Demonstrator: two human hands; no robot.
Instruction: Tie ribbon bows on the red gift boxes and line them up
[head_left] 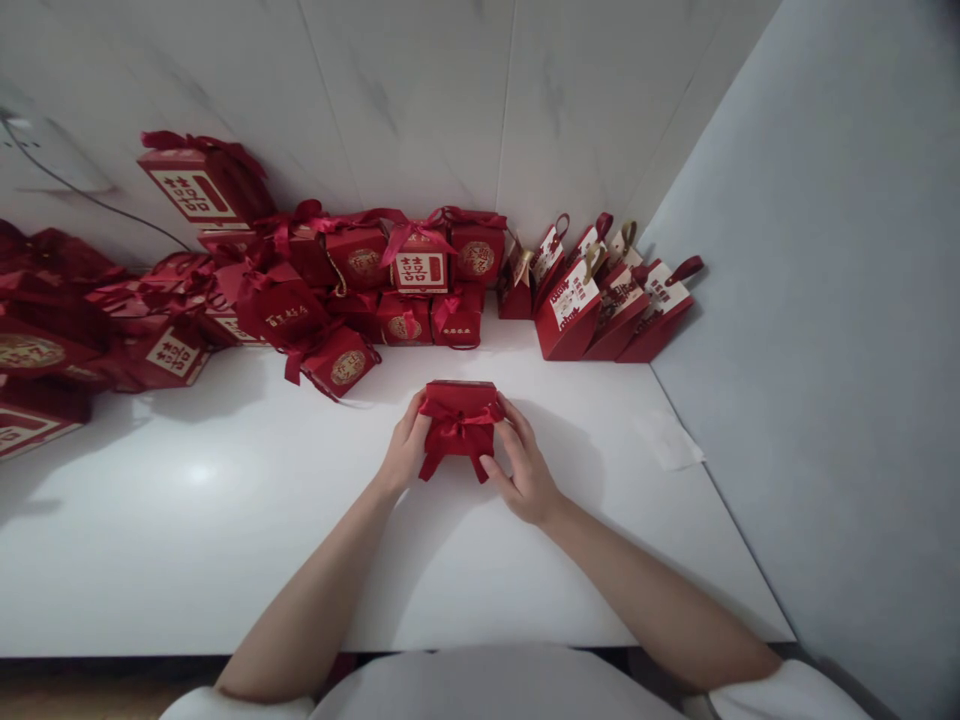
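Note:
A small red gift box [459, 440] with a red ribbon bow tied across its front stands on the white table before me. My left hand [406, 445] grips the left side of the box, and its fingertips are hidden behind it. On the opposite side my right hand [523, 465] holds the box, thumb near the hanging ribbon tail and fingers along the edge. Two ribbon tails hang down from the bow at the front. Both hands are closed around the box.
Stacked red gift boxes [420, 270] with ribbons line the wall at the back and left. Several triangular red boxes [570, 310] with loops stand at the back right. A whitish sheet [671, 440] lies by the right wall. A cable [97, 195] hangs at the left.

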